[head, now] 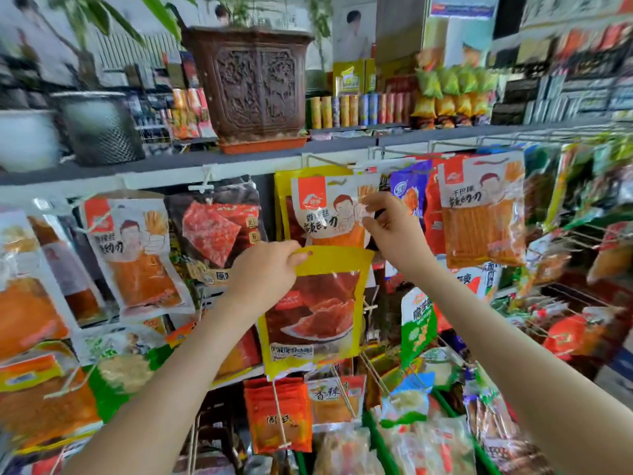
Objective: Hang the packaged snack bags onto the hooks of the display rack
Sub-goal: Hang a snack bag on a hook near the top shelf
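Note:
My left hand [265, 269] pinches the top left corner of a yellow snack bag [315, 310] with a red window, held upright in front of the rack. Its hang hole shows just right of my fingertips. Above it, my right hand [387, 228] pinches the right edge of a white and orange snack bag [329, 210] that hangs on a wire hook [329, 160] under the shelf. Behind that hanging bag is another yellow bag on the same hook.
More snack bags hang on hooks left, right and below, crowding the rack. A carved brown plant pot [253, 87] and a mesh bin [99, 128] stand on the grey shelf [137, 169] above. Bare wire hooks [373, 371] stick out at lower right.

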`<state>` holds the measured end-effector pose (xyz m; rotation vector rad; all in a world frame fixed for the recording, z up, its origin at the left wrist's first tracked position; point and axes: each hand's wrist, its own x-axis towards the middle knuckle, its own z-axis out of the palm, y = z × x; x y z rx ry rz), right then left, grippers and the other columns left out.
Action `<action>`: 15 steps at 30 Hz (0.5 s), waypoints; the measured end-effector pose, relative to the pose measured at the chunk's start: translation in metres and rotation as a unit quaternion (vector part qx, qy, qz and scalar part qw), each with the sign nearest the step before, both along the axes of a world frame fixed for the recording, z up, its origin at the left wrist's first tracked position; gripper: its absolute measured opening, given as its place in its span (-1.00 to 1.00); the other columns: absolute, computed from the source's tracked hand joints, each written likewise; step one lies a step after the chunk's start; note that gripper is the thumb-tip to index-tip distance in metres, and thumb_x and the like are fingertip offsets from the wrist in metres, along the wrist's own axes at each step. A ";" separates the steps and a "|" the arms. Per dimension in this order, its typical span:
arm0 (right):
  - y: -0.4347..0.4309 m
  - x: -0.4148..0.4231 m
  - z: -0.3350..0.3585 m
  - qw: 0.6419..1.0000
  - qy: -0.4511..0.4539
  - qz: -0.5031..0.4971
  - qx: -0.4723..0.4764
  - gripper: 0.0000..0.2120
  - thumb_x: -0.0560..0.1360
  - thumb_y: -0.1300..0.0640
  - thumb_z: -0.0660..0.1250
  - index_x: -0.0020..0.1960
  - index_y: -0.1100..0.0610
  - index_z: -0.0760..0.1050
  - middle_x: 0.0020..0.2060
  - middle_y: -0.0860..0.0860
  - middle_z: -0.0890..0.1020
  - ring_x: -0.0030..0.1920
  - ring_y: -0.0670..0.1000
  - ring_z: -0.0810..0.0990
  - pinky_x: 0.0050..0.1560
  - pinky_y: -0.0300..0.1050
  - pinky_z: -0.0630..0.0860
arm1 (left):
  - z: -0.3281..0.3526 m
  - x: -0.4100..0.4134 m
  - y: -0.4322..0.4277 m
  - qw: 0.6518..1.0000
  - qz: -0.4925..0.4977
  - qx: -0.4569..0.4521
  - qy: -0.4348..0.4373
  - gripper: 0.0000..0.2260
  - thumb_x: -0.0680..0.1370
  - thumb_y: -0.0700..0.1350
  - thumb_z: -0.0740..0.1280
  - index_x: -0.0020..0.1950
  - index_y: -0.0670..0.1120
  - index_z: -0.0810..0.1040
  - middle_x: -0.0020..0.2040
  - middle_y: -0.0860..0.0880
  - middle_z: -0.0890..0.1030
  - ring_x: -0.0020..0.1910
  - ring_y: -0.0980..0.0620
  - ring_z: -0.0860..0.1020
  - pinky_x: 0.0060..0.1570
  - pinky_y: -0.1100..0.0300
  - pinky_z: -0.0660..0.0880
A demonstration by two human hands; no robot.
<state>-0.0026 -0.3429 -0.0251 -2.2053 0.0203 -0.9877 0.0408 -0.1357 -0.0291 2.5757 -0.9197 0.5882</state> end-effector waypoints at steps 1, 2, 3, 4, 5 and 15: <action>-0.004 0.008 0.009 1.000 0.006 -0.001 0.010 -0.71 0.54 0.24 0.24 0.25 0.18 0.36 0.13 0.07 0.47 -0.22 -0.08 0.45 -0.11 -0.15 0.42 | 0.005 0.002 0.002 1.000 0.013 0.001 -0.011 -0.78 0.62 0.00 0.15 0.00 -0.03 0.57 -0.50 0.07 0.36 -0.50 0.05 0.36 -0.55 0.20 0.19; -0.006 0.017 0.017 1.000 0.012 0.004 0.011 -0.65 0.53 0.26 0.24 0.30 0.19 0.29 0.20 0.09 0.44 -0.23 -0.09 0.44 -0.08 -0.09 0.45 | 0.009 0.003 0.003 0.999 0.026 0.009 -0.022 -0.78 0.62 0.02 0.15 0.01 -0.01 0.57 -0.49 0.07 0.35 -0.48 0.02 0.36 -0.54 0.20 0.19; -0.008 0.024 0.024 1.000 0.022 0.018 0.007 -0.58 0.53 0.29 0.22 0.36 0.18 0.21 0.28 0.11 0.39 -0.24 -0.08 0.43 -0.07 0.00 0.50 | 0.013 0.003 0.005 0.999 0.037 0.018 -0.030 -0.77 0.62 0.03 0.15 0.01 0.00 0.57 -0.48 0.08 0.36 -0.46 0.00 0.37 -0.52 0.19 0.20; -0.008 0.031 0.031 0.998 0.038 0.041 0.007 -0.49 0.53 0.34 0.19 0.41 0.15 0.12 0.34 0.17 0.33 -0.27 -0.04 0.42 -0.10 0.05 0.53 | 0.016 0.004 0.007 0.998 0.045 0.024 -0.033 -0.77 0.62 0.03 0.15 0.00 0.00 0.58 -0.48 0.07 0.37 -0.45 0.00 0.37 -0.51 0.19 0.22; -0.007 0.036 0.037 0.995 0.066 0.067 0.015 -0.41 0.52 0.38 0.15 0.46 0.10 0.03 0.38 0.24 0.27 -0.30 0.00 0.42 -0.20 0.02 0.53 | 0.018 0.004 0.010 0.998 0.050 0.027 -0.031 -0.77 0.62 0.03 0.16 -0.01 -0.01 0.58 -0.48 0.07 0.38 -0.46 0.01 0.37 -0.50 0.20 0.24; -0.004 0.071 0.047 0.992 0.077 -0.062 -0.074 -0.80 0.56 0.28 0.18 0.10 0.35 0.48 0.15 0.21 0.42 0.10 0.19 0.47 -0.10 -0.33 0.24 | 0.016 0.008 0.037 0.996 0.089 0.008 -0.009 -0.75 0.62 0.02 0.16 0.10 -0.02 0.58 -0.44 0.08 0.45 -0.50 0.14 0.36 -0.51 0.23 0.26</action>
